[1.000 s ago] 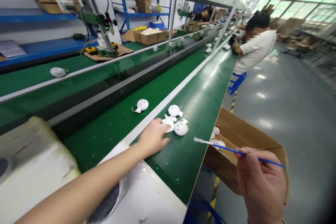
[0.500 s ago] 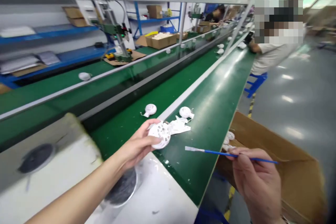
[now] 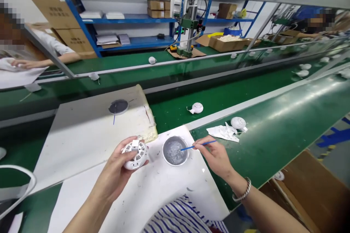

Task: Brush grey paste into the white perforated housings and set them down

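My left hand (image 3: 119, 169) is closed round a round white plastic housing with slotted openings (image 3: 137, 158), held over the white board (image 3: 153, 189). Between the fingers of my right hand (image 3: 216, 154) is a thin blue-handled paintbrush (image 3: 191, 147). The brush's tip dips into a round bowl (image 3: 187, 158) of grey paste, so its bristles are hidden. To the right of the bowl, a crumpled white cloth or glove (image 3: 222, 133) lies on the green table, touching or close beside another white housing (image 3: 238, 123).
A single white housing (image 3: 197, 108) sits on the green conveyor (image 3: 169, 114). Back left is a second dish of grey paste (image 3: 119, 106). A cardboard box (image 3: 308, 189) stands low at right. Across the line is a person's hand (image 3: 23, 64) and a bench press (image 3: 188, 32).
The view has swung left. My right hand has brought the paintbrush from over the cardboard box into the bowl. My left hand still holds the housing, now turned and away from the cloth.
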Demonstrator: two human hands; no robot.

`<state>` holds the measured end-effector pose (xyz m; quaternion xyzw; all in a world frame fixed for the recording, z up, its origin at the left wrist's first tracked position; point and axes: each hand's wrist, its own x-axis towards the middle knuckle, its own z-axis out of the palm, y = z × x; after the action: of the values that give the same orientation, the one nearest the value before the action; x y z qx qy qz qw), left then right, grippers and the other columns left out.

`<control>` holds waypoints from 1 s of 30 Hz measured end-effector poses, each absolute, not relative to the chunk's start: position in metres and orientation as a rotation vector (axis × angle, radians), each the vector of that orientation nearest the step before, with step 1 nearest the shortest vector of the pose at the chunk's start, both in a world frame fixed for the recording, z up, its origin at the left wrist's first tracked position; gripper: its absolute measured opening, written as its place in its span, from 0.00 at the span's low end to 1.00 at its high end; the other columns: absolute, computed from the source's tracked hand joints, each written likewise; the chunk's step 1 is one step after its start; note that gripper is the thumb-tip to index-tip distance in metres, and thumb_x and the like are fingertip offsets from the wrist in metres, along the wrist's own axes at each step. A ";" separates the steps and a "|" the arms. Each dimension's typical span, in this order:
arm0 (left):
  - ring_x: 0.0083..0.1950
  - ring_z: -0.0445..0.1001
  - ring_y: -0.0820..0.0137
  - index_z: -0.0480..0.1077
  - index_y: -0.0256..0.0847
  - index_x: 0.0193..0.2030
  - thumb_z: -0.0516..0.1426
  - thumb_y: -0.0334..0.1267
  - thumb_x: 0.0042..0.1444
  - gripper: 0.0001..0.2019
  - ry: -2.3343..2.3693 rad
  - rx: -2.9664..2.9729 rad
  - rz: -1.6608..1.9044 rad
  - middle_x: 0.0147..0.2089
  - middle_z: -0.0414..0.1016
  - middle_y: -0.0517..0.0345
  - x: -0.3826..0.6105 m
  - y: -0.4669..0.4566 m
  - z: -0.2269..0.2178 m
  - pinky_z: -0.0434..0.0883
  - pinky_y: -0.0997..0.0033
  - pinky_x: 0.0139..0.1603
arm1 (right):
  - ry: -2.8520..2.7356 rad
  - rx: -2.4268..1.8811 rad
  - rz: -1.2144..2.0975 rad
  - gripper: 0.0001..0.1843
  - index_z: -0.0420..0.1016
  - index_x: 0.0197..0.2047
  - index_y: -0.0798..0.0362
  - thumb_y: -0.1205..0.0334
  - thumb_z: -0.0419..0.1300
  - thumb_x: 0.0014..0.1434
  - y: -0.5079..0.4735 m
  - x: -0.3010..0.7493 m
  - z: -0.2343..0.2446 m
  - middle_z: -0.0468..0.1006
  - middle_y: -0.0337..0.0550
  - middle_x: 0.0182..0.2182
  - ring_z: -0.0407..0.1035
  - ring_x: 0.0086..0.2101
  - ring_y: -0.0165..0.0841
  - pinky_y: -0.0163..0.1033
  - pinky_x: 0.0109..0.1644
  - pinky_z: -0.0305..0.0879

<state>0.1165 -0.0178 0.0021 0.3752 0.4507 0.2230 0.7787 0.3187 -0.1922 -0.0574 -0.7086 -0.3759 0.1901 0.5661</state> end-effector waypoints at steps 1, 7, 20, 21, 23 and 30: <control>0.47 0.72 0.56 0.66 0.43 0.46 0.62 0.32 0.44 0.20 0.980 0.814 0.486 0.51 0.69 0.49 0.112 -0.017 0.001 0.75 0.55 0.41 | -0.898 -1.677 0.466 0.04 0.72 0.31 0.53 0.62 0.59 0.55 -0.188 0.318 -0.060 0.76 0.42 0.30 0.71 0.34 0.32 0.39 0.41 0.68; 0.51 0.70 0.54 0.66 0.42 0.43 0.58 0.28 0.50 0.13 0.970 0.739 0.523 0.50 0.70 0.49 0.111 -0.013 -0.004 0.71 0.47 0.47 | -1.022 -1.748 0.504 0.05 0.72 0.33 0.51 0.60 0.57 0.57 -0.172 0.312 -0.072 0.76 0.40 0.31 0.71 0.34 0.32 0.38 0.41 0.66; 0.45 0.73 0.55 0.69 0.37 0.35 0.54 0.35 0.56 0.04 1.123 0.588 0.571 0.45 0.73 0.44 0.136 0.002 -0.014 0.74 0.48 0.36 | -0.813 -1.603 0.645 0.05 0.72 0.31 0.52 0.60 0.60 0.55 -0.168 0.316 -0.089 0.77 0.42 0.31 0.73 0.32 0.31 0.37 0.39 0.69; 0.45 0.73 0.55 0.69 0.37 0.36 0.55 0.33 0.56 0.03 1.127 0.589 0.561 0.45 0.73 0.44 0.137 0.002 -0.014 0.74 0.48 0.36 | -0.761 -1.567 0.652 0.06 0.71 0.31 0.53 0.59 0.60 0.55 -0.170 0.318 -0.088 0.77 0.42 0.31 0.73 0.32 0.31 0.38 0.40 0.70; 0.44 0.74 0.56 0.69 0.37 0.37 0.55 0.30 0.54 0.04 1.129 0.598 0.549 0.45 0.73 0.45 0.140 0.000 -0.014 0.74 0.49 0.36 | -0.664 -1.498 0.681 0.07 0.70 0.31 0.53 0.58 0.60 0.54 -0.174 0.323 -0.086 0.77 0.42 0.30 0.73 0.33 0.31 0.39 0.41 0.70; 0.41 0.74 0.56 0.69 0.36 0.34 0.56 0.32 0.54 0.02 1.138 0.551 0.539 0.42 0.73 0.45 0.146 -0.008 -0.012 0.74 0.49 0.35 | -0.498 -1.482 0.699 0.09 0.70 0.30 0.55 0.59 0.64 0.51 -0.193 0.338 -0.085 0.77 0.40 0.28 0.73 0.30 0.28 0.34 0.36 0.68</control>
<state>0.1458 -0.0084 -0.0124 0.2543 0.5252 0.2490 0.7729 0.3377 -0.1929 -0.0847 -0.6538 -0.2195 0.3084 0.6551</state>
